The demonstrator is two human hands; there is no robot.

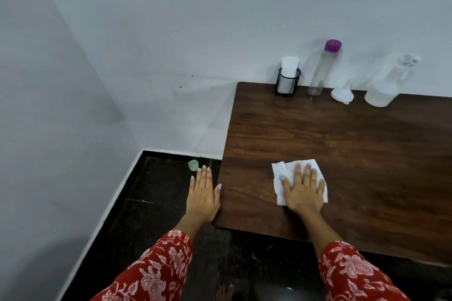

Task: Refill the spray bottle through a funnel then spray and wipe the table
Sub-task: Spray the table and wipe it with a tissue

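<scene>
White paper towel (281,176), crumpled flat, lower centre of the frame, on the brown wood-grain table (354,154) near its left edge. We note the right hand (303,190) lying on top of it, fingers straight and spread, palm pressing down; nothing pinched or gripped. The towel shows past the fingertips toward the top of the frame and past the thumb to the left, so most of the free paper lies ahead and left of the hand. Its longer side runs roughly left to right.

Left hand (204,193) sits at the table's left edge, fingers straight and together, holding nothing; thumb just at the edge. The right hand is the one on the towel, so we judge the wiping falls to it, with bare table stretching right and upward.

Along the wall, upper right: spray bottle (386,88), white funnel (342,94) just beside it, tall clear bottle with purple cap (322,68), black mesh holder (287,83) with white paper in it. All well apart from the hands. Small green cap (193,165) on the dark floor, near the left fingertips.
</scene>
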